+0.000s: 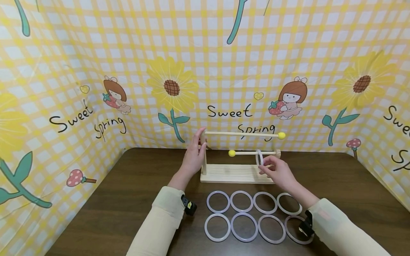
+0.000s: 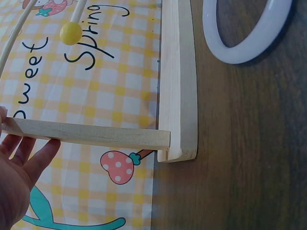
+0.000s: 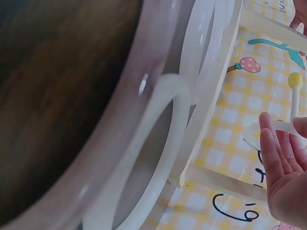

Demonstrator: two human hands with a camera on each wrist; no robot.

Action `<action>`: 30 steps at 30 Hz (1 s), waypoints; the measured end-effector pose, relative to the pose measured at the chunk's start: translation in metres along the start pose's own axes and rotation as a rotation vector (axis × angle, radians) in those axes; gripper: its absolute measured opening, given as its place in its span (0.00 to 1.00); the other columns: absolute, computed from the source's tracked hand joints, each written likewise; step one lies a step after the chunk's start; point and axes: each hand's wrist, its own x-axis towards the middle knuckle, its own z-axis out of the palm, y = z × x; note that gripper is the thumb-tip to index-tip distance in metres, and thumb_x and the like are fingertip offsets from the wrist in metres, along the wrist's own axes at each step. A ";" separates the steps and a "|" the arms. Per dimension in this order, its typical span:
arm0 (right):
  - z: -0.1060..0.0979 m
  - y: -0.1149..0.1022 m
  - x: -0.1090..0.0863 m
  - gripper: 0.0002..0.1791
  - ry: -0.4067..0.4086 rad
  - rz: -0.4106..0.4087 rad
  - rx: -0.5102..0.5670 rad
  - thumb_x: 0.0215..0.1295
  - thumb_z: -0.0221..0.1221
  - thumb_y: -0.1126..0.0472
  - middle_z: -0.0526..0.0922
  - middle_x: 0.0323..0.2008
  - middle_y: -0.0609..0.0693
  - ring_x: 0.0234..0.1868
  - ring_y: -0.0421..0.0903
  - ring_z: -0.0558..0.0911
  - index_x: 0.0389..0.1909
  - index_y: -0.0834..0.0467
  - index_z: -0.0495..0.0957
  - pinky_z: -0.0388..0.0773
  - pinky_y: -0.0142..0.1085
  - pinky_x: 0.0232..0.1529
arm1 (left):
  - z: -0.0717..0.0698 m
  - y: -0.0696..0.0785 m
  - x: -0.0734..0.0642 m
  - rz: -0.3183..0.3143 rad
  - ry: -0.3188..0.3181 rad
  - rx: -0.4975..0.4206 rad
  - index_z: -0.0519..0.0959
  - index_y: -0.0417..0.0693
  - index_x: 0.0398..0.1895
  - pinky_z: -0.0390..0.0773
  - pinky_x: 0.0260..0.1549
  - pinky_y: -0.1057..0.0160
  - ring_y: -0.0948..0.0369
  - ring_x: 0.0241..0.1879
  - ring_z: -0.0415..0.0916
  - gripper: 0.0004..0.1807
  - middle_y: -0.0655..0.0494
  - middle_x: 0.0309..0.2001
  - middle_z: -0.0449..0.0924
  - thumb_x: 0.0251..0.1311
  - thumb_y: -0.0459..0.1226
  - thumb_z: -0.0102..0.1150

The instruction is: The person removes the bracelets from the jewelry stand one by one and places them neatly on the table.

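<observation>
A pale wooden rack stands on the table, its flat base point(image 1: 230, 174) carrying a tall left post point(image 2: 96, 134) and a shorter right post point(image 1: 278, 153). My left hand point(image 1: 193, 154) grips the tall post near its top, fingers and thumb on either side. From that post an upper rod point(image 1: 241, 134) runs right to a yellow ball. The lower rod point(image 1: 245, 153) points left from the short post and ends in another yellow ball point(image 1: 231, 153). With thumb and fingers my right hand point(image 1: 282, 173) pinches a white ring point(image 1: 261, 157), which encircles the lower rod. My hand partly hides the short post.
Several pale rings lie flat in two rows in front of the rack, including a front-left ring point(image 1: 217, 240) and a back-left ring point(image 1: 218, 212). My right forearm passes over the rightmost ones. A yellow checked cloth point(image 1: 198, 46) hangs behind the brown table point(image 1: 128, 199).
</observation>
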 end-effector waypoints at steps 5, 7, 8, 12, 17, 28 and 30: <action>0.005 -0.002 0.002 0.06 -0.015 -0.016 0.016 0.64 0.61 0.71 0.83 0.34 0.62 0.33 0.61 0.85 0.38 0.68 0.74 0.79 0.38 0.28 | 0.000 -0.001 0.000 0.000 -0.001 0.002 0.55 0.58 0.72 0.79 0.41 0.51 0.50 0.47 0.75 0.29 0.44 0.51 0.72 0.72 0.31 0.47; 0.008 -0.004 0.002 0.06 -0.020 -0.017 0.020 0.64 0.61 0.72 0.83 0.34 0.61 0.33 0.60 0.85 0.38 0.68 0.74 0.80 0.40 0.29 | 0.000 -0.002 0.000 -0.004 -0.004 0.002 0.55 0.58 0.72 0.79 0.40 0.51 0.50 0.46 0.75 0.29 0.44 0.51 0.72 0.72 0.31 0.47; 0.009 -0.004 0.003 0.06 -0.024 -0.016 0.024 0.64 0.60 0.72 0.83 0.34 0.61 0.33 0.60 0.85 0.38 0.68 0.74 0.80 0.40 0.29 | 0.000 -0.001 0.000 -0.005 -0.006 0.002 0.55 0.58 0.72 0.79 0.40 0.51 0.50 0.46 0.75 0.29 0.44 0.51 0.72 0.72 0.31 0.47; 0.015 -0.007 0.005 0.05 -0.036 -0.015 0.032 0.65 0.60 0.72 0.83 0.34 0.61 0.33 0.59 0.85 0.38 0.68 0.73 0.80 0.39 0.30 | -0.001 -0.001 0.000 -0.009 -0.008 0.000 0.55 0.58 0.72 0.79 0.40 0.51 0.50 0.47 0.75 0.29 0.44 0.51 0.72 0.72 0.31 0.47; 0.023 -0.011 0.008 0.05 -0.052 -0.033 0.052 0.65 0.59 0.72 0.83 0.34 0.61 0.33 0.60 0.85 0.39 0.69 0.73 0.80 0.38 0.30 | -0.001 -0.001 0.000 -0.003 -0.004 -0.001 0.55 0.57 0.72 0.79 0.39 0.51 0.50 0.44 0.77 0.29 0.43 0.51 0.73 0.72 0.30 0.47; 0.042 -0.020 0.014 0.05 -0.072 -0.028 0.073 0.65 0.59 0.72 0.82 0.34 0.59 0.33 0.57 0.86 0.38 0.67 0.73 0.77 0.32 0.31 | -0.001 0.000 0.001 0.014 -0.002 -0.006 0.55 0.59 0.72 0.79 0.38 0.50 0.49 0.43 0.76 0.30 0.39 0.51 0.73 0.71 0.29 0.48; 0.045 -0.021 0.015 0.05 -0.074 -0.026 0.082 0.65 0.60 0.71 0.82 0.34 0.59 0.33 0.56 0.86 0.38 0.67 0.73 0.77 0.32 0.31 | -0.001 0.000 0.000 0.011 0.000 -0.002 0.55 0.59 0.72 0.79 0.38 0.51 0.49 0.42 0.77 0.30 0.41 0.50 0.74 0.71 0.29 0.48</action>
